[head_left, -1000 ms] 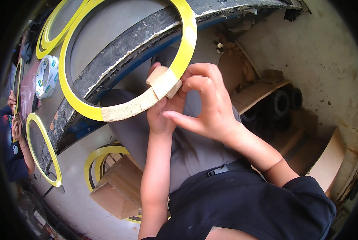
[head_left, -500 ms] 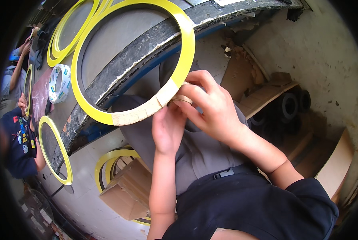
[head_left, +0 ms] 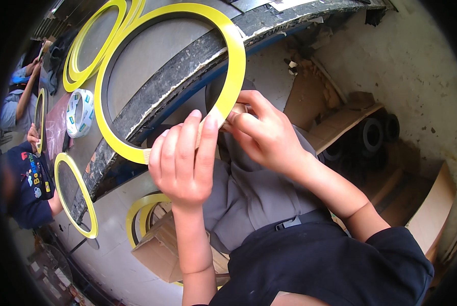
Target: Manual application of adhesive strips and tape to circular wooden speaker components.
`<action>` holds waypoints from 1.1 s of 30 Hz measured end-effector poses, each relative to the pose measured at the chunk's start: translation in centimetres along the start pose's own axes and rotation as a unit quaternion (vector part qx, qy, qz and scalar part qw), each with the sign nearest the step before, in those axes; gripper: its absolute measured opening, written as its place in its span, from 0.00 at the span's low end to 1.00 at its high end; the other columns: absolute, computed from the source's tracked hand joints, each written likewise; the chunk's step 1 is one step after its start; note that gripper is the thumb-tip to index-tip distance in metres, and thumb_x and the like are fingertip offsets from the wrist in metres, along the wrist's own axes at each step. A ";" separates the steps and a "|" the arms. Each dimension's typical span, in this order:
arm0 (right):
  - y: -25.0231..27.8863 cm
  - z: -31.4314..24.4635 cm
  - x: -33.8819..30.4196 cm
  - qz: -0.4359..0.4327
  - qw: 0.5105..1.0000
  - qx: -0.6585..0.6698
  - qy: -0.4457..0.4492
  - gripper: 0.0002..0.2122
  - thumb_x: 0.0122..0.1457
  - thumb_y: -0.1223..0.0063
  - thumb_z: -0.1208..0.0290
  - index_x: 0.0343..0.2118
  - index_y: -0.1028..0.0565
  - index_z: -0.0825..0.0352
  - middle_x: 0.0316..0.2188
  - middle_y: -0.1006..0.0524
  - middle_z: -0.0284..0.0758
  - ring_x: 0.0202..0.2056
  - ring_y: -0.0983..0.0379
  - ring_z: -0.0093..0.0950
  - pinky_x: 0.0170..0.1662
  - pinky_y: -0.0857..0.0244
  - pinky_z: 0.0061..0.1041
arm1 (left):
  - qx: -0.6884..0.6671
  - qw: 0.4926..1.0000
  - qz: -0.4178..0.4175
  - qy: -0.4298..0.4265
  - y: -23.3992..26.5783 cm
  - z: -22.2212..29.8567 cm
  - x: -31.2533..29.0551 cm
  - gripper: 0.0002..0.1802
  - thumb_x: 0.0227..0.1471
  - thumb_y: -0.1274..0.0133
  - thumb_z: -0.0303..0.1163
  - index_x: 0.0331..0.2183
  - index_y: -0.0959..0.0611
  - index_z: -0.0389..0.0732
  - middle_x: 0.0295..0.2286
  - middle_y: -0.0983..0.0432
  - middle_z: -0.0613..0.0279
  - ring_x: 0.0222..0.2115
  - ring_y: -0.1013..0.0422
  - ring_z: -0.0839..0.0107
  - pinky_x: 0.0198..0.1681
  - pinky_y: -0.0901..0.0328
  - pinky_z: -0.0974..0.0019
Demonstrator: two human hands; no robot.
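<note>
A large flat yellow ring (head_left: pixel 237 61) lies partly over the table's edge and juts toward me. Its near side is wrapped in tan tape, mostly covered by my fingers. My left hand (head_left: pixel 181 166) is laid over that wrapped stretch, fingers side by side across the band; its thumb is hidden. Against the ring's right side, my right hand (head_left: pixel 269 135) is closed, thumb and fingers pinching tan tape (head_left: pixel 240 108) where the wrapping meets the bare yellow. Most of that tape is behind the fingers.
More yellow rings (head_left: pixel 71 61) and a white tape roll (head_left: pixel 88 115) are on the dark-edged table (head_left: pixel 187 71). Another yellow ring (head_left: pixel 89 217) stands near a co-worker (head_left: pixel 29 178). A cardboard box (head_left: pixel 159 252) is below left, black rings (head_left: pixel 372 135) at right.
My left hand has come up from beneath the ring to lie over its wrapped part. My right hand stays at the ring's side, fingers drawn closer around the tape.
</note>
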State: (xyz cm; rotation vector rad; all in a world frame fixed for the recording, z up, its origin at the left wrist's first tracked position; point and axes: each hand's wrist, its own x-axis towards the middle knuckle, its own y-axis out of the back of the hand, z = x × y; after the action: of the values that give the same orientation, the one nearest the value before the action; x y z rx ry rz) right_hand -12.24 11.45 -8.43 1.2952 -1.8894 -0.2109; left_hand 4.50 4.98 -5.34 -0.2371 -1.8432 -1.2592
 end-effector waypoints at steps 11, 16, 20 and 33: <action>1.7 -1.7 0.0 -0.058 0.998 -0.011 -0.015 0.14 0.50 0.36 0.77 0.39 0.26 0.62 0.44 0.26 0.42 0.41 0.24 0.41 0.36 0.27 0.35 | 0.126 0.986 0.002 0.110 1.9 -1.0 -1.4 0.27 0.49 0.30 0.38 0.50 0.18 0.39 0.52 0.27 0.52 0.55 0.35 0.55 0.61 0.40 0.52; 1.4 -1.9 0.3 -0.049 0.999 0.001 -0.016 0.13 0.51 0.37 0.78 0.39 0.25 0.62 0.43 0.26 0.42 0.40 0.24 0.40 0.36 0.27 0.34 | 0.043 0.974 0.070 0.213 2.3 -1.2 -2.5 0.57 0.37 0.21 0.36 0.60 0.40 0.34 0.50 0.36 0.52 0.51 0.36 0.57 0.60 0.43 0.51; 1.1 -1.8 0.2 -0.046 0.999 0.009 -0.022 0.12 0.51 0.37 0.78 0.38 0.24 0.63 0.42 0.26 0.42 0.38 0.24 0.40 0.35 0.27 0.34 | 0.035 0.972 0.048 0.226 2.2 -1.0 -3.0 0.56 0.37 0.21 0.37 0.60 0.39 0.35 0.47 0.30 0.55 0.50 0.34 0.59 0.63 0.47 0.50; 1.1 -1.7 0.3 -0.037 0.999 0.016 -0.013 0.11 0.52 0.36 0.77 0.38 0.25 0.64 0.41 0.25 0.41 0.37 0.24 0.39 0.34 0.28 0.34 | 0.119 0.982 0.038 0.140 2.1 -1.3 -3.3 0.48 0.45 0.26 0.42 0.59 0.37 0.41 0.37 0.19 0.70 0.50 0.30 0.66 0.66 0.57 0.48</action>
State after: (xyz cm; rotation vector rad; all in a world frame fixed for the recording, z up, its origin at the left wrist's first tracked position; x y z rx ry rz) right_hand -11.89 12.20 -6.58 1.3912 -1.8759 -0.2367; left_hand 8.42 5.91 -6.19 0.0015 -1.7043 -0.9547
